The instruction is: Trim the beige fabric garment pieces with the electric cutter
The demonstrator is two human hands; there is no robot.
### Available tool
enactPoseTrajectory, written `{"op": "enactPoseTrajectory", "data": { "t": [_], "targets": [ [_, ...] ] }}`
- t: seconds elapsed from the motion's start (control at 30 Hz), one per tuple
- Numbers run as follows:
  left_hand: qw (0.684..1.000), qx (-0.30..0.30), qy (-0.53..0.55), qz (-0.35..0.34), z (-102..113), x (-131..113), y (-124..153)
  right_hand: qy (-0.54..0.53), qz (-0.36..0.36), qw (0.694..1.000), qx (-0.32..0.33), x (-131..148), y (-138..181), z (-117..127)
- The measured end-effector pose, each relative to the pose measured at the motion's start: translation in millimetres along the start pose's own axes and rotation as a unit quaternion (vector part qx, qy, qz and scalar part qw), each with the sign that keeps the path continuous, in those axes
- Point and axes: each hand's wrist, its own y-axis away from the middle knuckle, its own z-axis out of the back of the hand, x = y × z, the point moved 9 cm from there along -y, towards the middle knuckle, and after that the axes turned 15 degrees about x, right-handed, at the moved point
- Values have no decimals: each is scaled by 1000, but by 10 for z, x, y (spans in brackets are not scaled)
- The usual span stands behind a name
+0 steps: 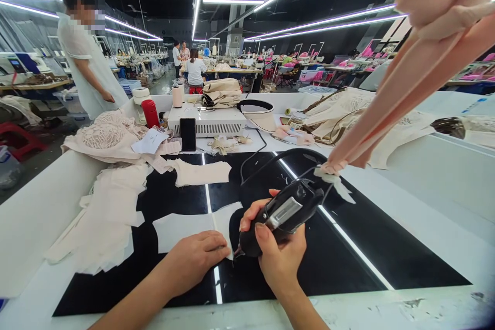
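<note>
My left hand lies flat on a white cut fabric piece, pressing it against the black glossy board. Wrapped round a black corded handheld power tool is my right hand; the tool is tilted, and its narrow tip points down at the fabric's right edge, close to my left fingertips. Whether the tip touches the cloth I cannot tell. A peach fabric strap, tied near the tool's back end, runs up to the right. Beyond my left hand rests another cream fabric piece.
Stacked cream cut pieces lie on the left, below lace garments. A phone leans against a white box, near a red bottle. More garments are piled at back right. A person in white stands at left.
</note>
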Motion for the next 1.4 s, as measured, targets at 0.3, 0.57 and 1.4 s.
{"op": "enactPoseTrajectory", "data": {
  "t": [0.3,0.57,1.4],
  "targets": [
    [1000,12,5,7,0,7,-7,7,-16,1000,0,-40,3,-8],
    [1000,8,11,12,-9,11,-10,3,-8,1000,-1,-37,9,-13],
    [1000,19,15,5,-46,27,-6,-5,10,999,31,-18,13,-113]
  ]
}}
